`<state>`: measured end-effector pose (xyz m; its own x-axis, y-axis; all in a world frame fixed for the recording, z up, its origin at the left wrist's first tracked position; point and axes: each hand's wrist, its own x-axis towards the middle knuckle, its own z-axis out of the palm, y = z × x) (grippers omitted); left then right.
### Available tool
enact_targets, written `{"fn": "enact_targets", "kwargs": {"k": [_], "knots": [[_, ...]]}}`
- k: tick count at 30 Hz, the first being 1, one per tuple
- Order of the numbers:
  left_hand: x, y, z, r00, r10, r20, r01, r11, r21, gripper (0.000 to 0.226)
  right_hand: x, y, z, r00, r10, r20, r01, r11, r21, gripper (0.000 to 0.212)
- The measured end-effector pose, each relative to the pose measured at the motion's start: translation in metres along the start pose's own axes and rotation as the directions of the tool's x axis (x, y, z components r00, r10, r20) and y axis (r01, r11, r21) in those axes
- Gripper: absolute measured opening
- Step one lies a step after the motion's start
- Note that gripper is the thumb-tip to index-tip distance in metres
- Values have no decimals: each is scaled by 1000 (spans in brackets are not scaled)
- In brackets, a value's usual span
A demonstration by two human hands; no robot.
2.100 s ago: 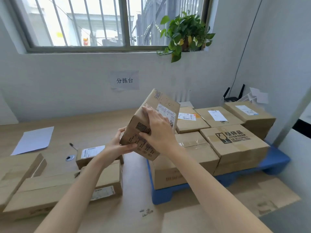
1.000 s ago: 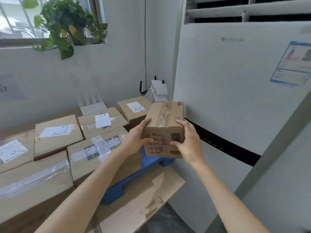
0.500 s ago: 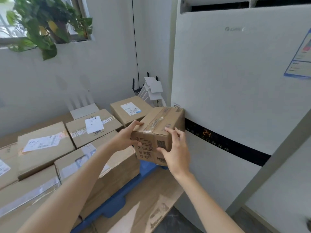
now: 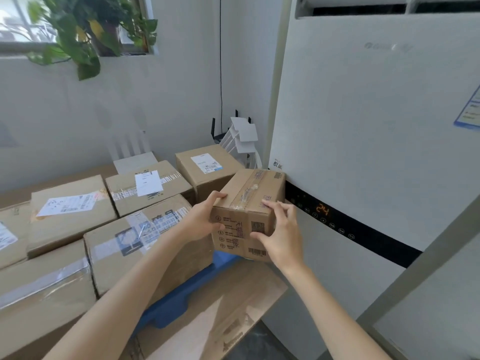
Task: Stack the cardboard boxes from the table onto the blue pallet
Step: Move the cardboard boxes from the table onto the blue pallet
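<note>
- Stacked boxes (image 4: pixel 109 258), left of the grip: stood unmoved on the blue pallet (image 4: pixel 181 300).
- Left hand (image 4: pixel 205 222): clasped the small box (image 4: pixel 253 189) by its near-left edge, as a moment before.
- The small box: had sunk between both hands toward the pallet's right corner. Whether it was seated could not be told, but placement was judged nearly done.
- Right hand (image 4: pixel 281 240): grasped the right corner, fingers spread on top.
- Air conditioner (image 4: pixel 376 152): stood just right of the grip.

Taped box (image 4: pixel 249 188), seemingly over blue pallet (image 4: pixel 168 310)

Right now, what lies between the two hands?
The small cardboard box, held at either side by the left hand and right hand; the head view shows it.
</note>
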<state>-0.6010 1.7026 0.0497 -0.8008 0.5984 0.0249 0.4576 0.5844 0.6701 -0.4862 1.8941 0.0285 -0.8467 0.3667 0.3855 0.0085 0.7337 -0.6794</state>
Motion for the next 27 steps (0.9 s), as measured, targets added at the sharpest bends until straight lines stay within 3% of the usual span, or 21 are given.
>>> {"fn": "enact_targets", "kwargs": {"k": [5,8,11,17,22,27], "knots": [[-11,6,46,991,-104,-84,102,994,-28,86,-11,37,5,994,-28,110,17,994,106,76],[-16,7,78,970,-166,-175,166,986,-15,84,-18,59,11,987,-47,157,29,992,121,74],[-19,6,98,953,-191,-234,225,966,126,80,-28,78,19,984,-10,176,-21,985,173,72],[-21,5,125,913,-194,-358,341,846,409,77,-35,103,28,974,-62,218,17,979,202,64],[-23,3,130,919,-126,-374,339,735,587,77,-24,129,23,925,-155,347,122,986,116,69],[-19,0,117,949,-103,-297,297,599,743,87,6,141,16,837,-301,457,366,929,-58,83]]}}
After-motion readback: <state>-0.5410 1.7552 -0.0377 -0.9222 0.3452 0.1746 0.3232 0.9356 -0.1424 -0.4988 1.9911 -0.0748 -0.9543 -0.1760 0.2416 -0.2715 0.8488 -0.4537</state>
